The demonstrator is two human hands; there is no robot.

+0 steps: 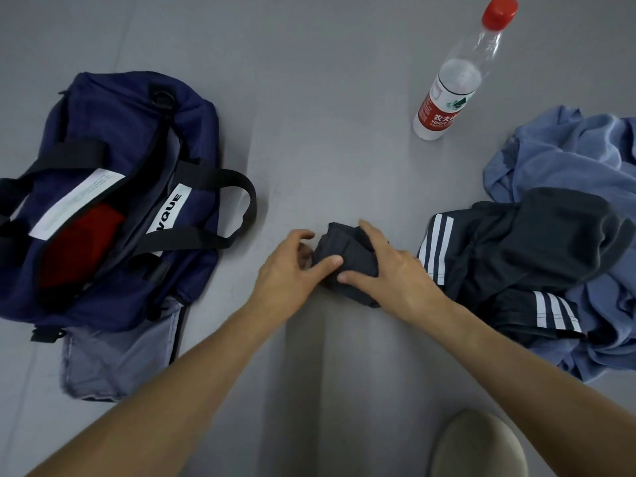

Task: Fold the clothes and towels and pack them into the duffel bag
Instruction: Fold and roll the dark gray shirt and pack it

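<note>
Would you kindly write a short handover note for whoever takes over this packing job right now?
Left hand and right hand: both grip a small dark folded bundle on the grey surface, between bag and pile.
Duffel bag: open, on the left, a red item inside.
Done: red item packed; bundle nearly folded.
To do: pack the bundle, then fold and pack the dark striped garment and blue garment heaped on the right.
Water bottle stands beyond.

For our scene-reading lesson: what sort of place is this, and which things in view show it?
Likely a plain indoor room, on a grey floor or tabletop. Clues: open navy duffel bag, heap of unfolded clothes, water bottle, left hand and right hand gripping a dark garment.
</note>
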